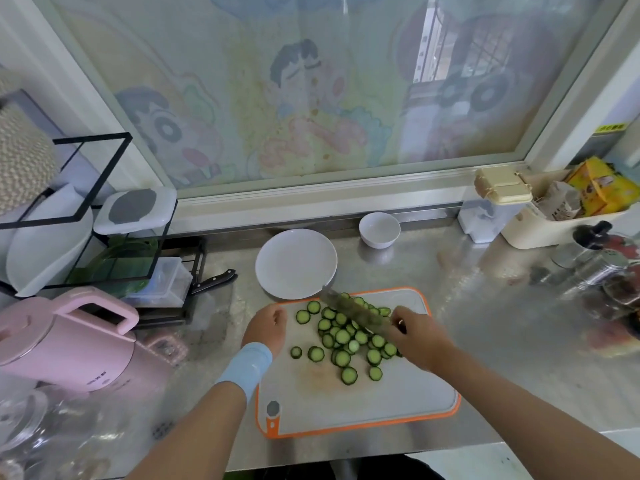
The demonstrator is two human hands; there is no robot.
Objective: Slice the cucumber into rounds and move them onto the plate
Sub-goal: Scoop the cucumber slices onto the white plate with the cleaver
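Dozens of cucumber rounds point(346, 337) lie on the cutting board point(381, 403). Most sit in a loose heap on its far half, w/ a few strays toward the L edge and the middle. Board is white w/ an orange rim and sits on the steel counter point(502, 341) right in front of the person. White plate point(296, 263) is just beyond the board's far-L corner; touching the rim or only v. close, can't tell. All rounds in view are on the board.

R hand point(415, 337) grips the knife point(349, 310) by the handle, fingers wrapped round it. Blade runs diagonally over the heap, tip pointing at the plate's near edge. Blade is blurred and greenish; can't tell if it touches the rounds.

L hand point(265, 327) is at the board's far-L corner, back of hand up, fingers curled under. Can't tell if they hold anything. Light-blue wristband point(247, 365) on that wrist.

Small white bowl point(379, 230) stands behind and R of the plate. Pink kettle point(69, 341) is at near L, black wire rack point(104, 175) behind it w/ white dishes and clear containers. Second knife point(214, 280), black handle, lies by the rack's foot, L of the plate. Far R: cream bin point(540, 230) w/ packets, jars point(602, 268) in front of it. Window point(311, 98) w/ cartoon film runs behind the counter.
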